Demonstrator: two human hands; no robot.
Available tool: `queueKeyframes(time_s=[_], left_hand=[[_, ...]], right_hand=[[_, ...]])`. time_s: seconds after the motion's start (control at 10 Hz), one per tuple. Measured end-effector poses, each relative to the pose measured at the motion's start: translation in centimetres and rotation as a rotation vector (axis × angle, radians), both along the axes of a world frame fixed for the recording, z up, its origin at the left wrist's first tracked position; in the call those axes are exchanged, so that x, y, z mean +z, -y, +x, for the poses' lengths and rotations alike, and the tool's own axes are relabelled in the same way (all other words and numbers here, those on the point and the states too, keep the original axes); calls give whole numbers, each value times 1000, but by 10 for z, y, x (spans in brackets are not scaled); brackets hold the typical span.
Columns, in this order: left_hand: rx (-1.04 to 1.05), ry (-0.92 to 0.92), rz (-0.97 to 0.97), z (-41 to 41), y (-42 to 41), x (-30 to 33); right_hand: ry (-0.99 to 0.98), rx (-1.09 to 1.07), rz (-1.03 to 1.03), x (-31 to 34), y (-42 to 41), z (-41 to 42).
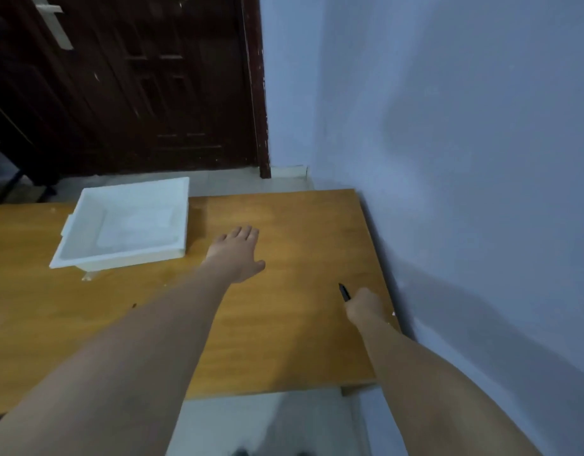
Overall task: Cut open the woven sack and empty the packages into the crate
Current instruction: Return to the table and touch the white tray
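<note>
Your left hand (pixel 239 255) is spread flat, fingers released, mid-frame over the table (pixel 284 340). Your right hand (pixel 364 306) is clenched around a black cutter (pixel 344 292), lower right. The white crate (pixel 126 222) sits mid-left.

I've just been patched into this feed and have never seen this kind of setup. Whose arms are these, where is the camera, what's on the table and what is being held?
There is no machine here: a person works with bare hands, and the single picture comes from a wide-angle camera on their head, looking forward and down. The left hand is open, spread flat over the wooden table, holding nothing. The right hand, near the wall, is closed around a thin dark tool; only its tip shows, so I cannot tell what it is. An empty white crate sits at the far left of the table. No woven sack or packages are in view. A dark door stands behind.
</note>
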State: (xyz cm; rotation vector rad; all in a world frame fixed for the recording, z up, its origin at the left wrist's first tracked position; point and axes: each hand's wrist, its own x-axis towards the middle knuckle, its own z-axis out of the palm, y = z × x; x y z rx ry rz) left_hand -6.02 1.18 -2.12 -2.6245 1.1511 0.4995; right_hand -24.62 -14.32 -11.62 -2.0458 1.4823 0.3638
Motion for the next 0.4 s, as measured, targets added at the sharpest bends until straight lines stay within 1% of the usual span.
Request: queueKeyframes(time_s=[0.1,0.2,0.4], left_hand=[[0,-26,-9,1,0,-17],[3,-45,8,2,-5,-30],[40,-39,-14,13,-20,-42]], right_hand=[[-15,-18,54,-18,-9,0],[-25,-7,68,-26,-16,3],[-53,-59,89,-41,-20,11]])
